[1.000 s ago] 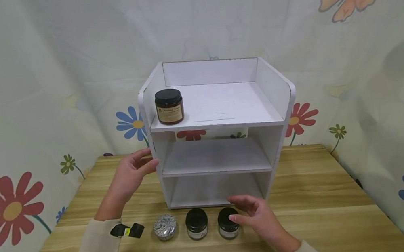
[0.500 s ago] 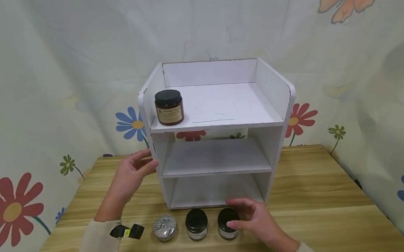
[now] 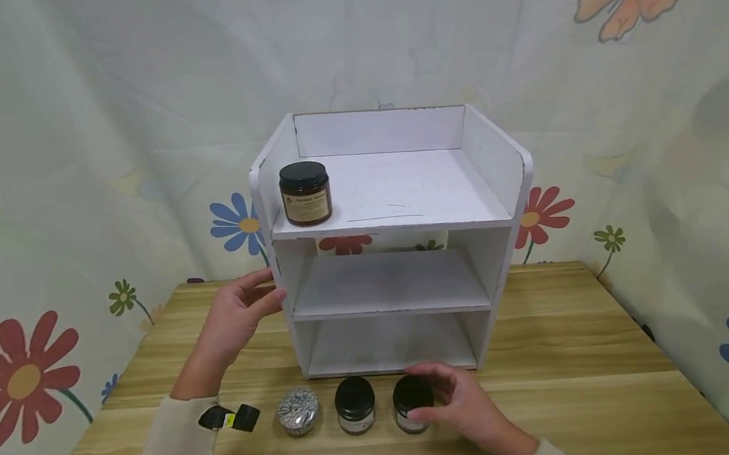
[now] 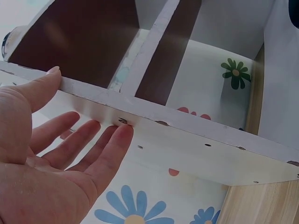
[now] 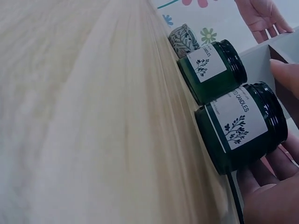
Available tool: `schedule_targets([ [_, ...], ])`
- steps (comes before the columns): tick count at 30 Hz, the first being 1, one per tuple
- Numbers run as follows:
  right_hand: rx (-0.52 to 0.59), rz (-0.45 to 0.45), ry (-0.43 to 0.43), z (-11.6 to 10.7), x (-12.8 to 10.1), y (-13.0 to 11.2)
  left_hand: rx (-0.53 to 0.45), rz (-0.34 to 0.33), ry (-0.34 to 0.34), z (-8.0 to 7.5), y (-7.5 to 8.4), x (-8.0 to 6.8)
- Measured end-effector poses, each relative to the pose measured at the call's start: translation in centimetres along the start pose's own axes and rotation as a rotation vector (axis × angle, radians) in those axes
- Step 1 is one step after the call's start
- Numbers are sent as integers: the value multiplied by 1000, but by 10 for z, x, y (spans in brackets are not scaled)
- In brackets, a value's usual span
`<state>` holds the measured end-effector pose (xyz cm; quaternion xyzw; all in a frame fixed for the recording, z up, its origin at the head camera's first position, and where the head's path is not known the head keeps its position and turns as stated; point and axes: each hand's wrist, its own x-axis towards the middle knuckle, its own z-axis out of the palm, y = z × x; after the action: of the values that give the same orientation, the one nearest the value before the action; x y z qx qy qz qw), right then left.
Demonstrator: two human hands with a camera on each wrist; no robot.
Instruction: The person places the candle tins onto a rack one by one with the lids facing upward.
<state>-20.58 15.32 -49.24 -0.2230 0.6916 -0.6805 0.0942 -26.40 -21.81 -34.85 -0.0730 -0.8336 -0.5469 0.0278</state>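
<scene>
My left hand (image 3: pixel 235 317) rests at the left side of a white three-tier shelf (image 3: pixel 399 310). In the left wrist view, its thumb lies along the panel's front edge and its fingertips meet the outer face. Around the rightmost candle jar (image 5: pixel 240 128), dark green with a black lid and white label, is my right hand (image 3: pixel 463 401). Its fingers reach behind the jar, and the thumb stands apart in front, near lid height. The jar stands on the table. To its left are a matching candle jar (image 3: pixel 355 405) and a small patterned tin (image 3: pixel 298 412).
A brown jar with a black lid (image 3: pixel 305 194) stands at the left of the shelf's top tier. The shelf stands on a wood-grain table (image 3: pixel 568 354). Behind hangs a pale curtain (image 3: pixel 192 75) with printed flowers and a butterfly.
My right hand has shifted slightly down and left around the rightmost candle jar, its thumb lowering from the lid toward the label. The left hand and the jars have stayed in place.
</scene>
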Motion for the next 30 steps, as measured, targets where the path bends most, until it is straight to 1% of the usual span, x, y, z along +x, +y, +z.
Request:
schedule_targets([
  [5,-1,-20,-11,3,1,2,4,4,6,-1,-1,0],
  [10,7,-9,-11,5,2,2,2,0,8,0,0,-1],
  [17,-17,-1,-5,5,2,6,4,-2,9,1,1,-1],
  [23,2,9,-1,5,2,7,11,12,7,0,3,-1],
  [30,5,27,1,6,2,8,6,0,8,1,1,-2],
])
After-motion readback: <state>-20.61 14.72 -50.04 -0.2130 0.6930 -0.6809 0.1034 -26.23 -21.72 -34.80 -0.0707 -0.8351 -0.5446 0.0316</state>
